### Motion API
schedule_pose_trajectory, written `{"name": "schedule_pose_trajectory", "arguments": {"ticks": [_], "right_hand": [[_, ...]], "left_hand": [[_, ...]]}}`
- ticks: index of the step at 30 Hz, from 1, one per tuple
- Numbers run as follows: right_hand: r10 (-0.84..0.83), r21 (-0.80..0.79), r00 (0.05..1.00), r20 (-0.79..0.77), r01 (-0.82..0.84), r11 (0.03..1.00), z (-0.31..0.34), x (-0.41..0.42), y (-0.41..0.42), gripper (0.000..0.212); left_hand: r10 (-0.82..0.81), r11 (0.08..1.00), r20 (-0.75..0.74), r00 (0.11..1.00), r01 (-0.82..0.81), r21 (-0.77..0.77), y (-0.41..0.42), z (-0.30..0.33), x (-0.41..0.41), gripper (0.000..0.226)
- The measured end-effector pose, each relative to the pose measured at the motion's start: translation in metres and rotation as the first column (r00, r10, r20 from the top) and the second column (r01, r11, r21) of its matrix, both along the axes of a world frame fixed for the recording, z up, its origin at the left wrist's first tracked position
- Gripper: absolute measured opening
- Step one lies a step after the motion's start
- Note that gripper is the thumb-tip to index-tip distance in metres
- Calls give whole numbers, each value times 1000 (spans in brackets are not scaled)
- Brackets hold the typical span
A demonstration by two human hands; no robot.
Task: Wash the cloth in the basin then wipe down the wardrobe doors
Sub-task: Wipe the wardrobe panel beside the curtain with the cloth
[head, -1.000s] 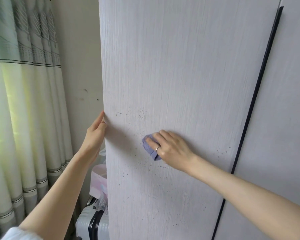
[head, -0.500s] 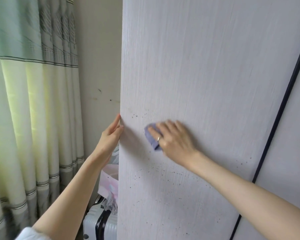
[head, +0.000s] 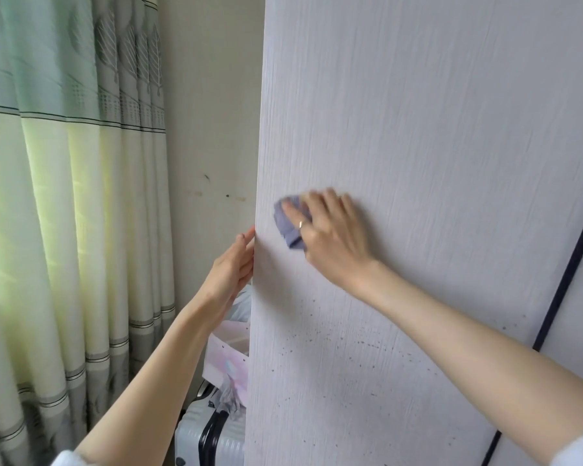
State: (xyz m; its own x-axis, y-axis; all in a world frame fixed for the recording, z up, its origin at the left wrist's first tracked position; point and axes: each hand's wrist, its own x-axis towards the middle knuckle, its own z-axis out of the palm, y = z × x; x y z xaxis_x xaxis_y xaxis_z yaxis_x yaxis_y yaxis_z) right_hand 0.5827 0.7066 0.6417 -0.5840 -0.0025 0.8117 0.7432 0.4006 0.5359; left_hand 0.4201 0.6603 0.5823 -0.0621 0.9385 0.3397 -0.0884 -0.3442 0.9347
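A pale grey wood-grain wardrobe door (head: 418,129) fills the right of the view, with dark specks scattered over its lower part. My right hand (head: 327,237) presses a small folded purple cloth (head: 288,223) flat against the door near its left edge; the fingers lie stretched over the cloth and the hand is motion-blurred. My left hand (head: 233,267) holds the door's left edge, fingers wrapped behind it and mostly hidden. A dark strip (head: 566,270) separates this door from the door beside it on the right.
Green and cream curtains (head: 64,196) hang at the left before a bright window. A beige wall (head: 212,129) stands behind the door edge. Below my left arm sit a pink-white bag (head: 226,358) and a white suitcase (head: 209,438).
My right hand has slid the cloth up and to the left across the door. The specks above the cloth's earlier spot are gone. My left hand keeps its hold on the edge.
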Motion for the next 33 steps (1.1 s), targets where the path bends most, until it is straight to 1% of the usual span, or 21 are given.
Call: {"name": "schedule_pose_trajectory", "arguments": {"ticks": [1, 2, 3, 4, 7, 8, 9, 10, 12, 14, 15, 17, 19, 21, 23, 25, 27, 29, 30, 31, 33], "right_hand": [[-5, -18, 997, -75, 4, 1000, 11, -6, 1, 49], [-14, -47, 993, -115, 8, 999, 14, -12, 0, 51], [-5, -64, 993, -115, -3, 998, 8, -18, 1, 51], [14, -81, 998, -67, -19, 997, -3, -21, 1, 50], [24, -47, 978, 209, -14, 999, -52, -19, -3, 37], [6, -34, 966, 259, 3, 999, -59, -15, -5, 39], [1, -19, 965, 264, 4, 1000, -56, -12, -4, 43], [8, -6, 974, 227, -7, 1000, -44, -9, -3, 44], [9, 33, 996, 92, -12, 999, -7, -8, 0, 43], [-37, 97, 998, -56, 43, 994, 33, -12, 3, 43], [-63, 100, 992, -109, 74, 992, 46, -16, 3, 45], [-76, 46, 983, -168, 84, 995, 55, -27, 1, 50], [-44, 17, 985, -167, 48, 999, 44, -35, 0, 47], [0, -7, 996, -93, -1, 1000, 12, -39, 1, 45], [37, -63, 998, 45, -34, 997, -37, -37, 0, 46], [11, -106, 970, 242, 15, 994, -91, -29, -5, 38], [-4, -129, 901, 433, 66, 989, -130, -17, -12, 33], [0, -120, 864, 503, 70, 990, -133, -7, -13, 30], [-9, -103, 873, 488, 68, 992, -124, -4, -12, 32], [-23, -72, 902, 430, 60, 996, -111, -4, -11, 36], [-7, -63, 979, 203, 20, 998, -79, -2, -7, 44]], "left_hand": [[-8, 1000, 7, 1000, 8, -7, 1, -1, -1, 46], [-19, 1000, 21, 1000, 20, -14, 3, -1, -2, 48], [-28, 999, 42, 999, 29, -26, 4, -1, -4, 50], [-31, 999, 69, 997, 34, -42, 6, -2, -5, 52], [-17, 995, 129, 992, 29, -94, 12, -2, -9, 60], [-15, 993, 136, 991, 30, -110, 12, -3, -9, 63], [-16, 992, 141, 990, 33, -121, 13, -2, -10, 66], [-18, 991, 147, 989, 37, -129, 14, -2, -10, 68], [-16, 989, 161, 987, 40, -143, 14, 0, -11, 71], [-19, 988, 171, 985, 45, -150, 13, 1, -13, 70], [-26, 987, 173, 985, 52, -152, 13, 2, -14, 70], [-44, 986, 177, 983, 71, -154, 13, 3, -16, 71], [-66, 984, 202, 977, 98, -151, 13, 1, -19, 73], [-84, 984, 258, 962, 122, -134, 14, -2, -20, 74], [-76, 985, 283, 956, 116, -129, 13, -7, -19, 72], [-53, 985, 238, 970, 90, -149, 12, -14, -18, 69], [-55, 982, 186, 981, 86, -166, 7, -22, -17, 66], [-61, 981, 142, 988, 85, -174, 3, -27, -17, 64], [-58, 981, 126, 990, 80, -174, 2, -29, -18, 62], [-57, 982, 118, 991, 76, -171, 1, -30, -17, 61], [-48, 986, 117, 992, 66, -154, 1, -32, -14, 60]]}}
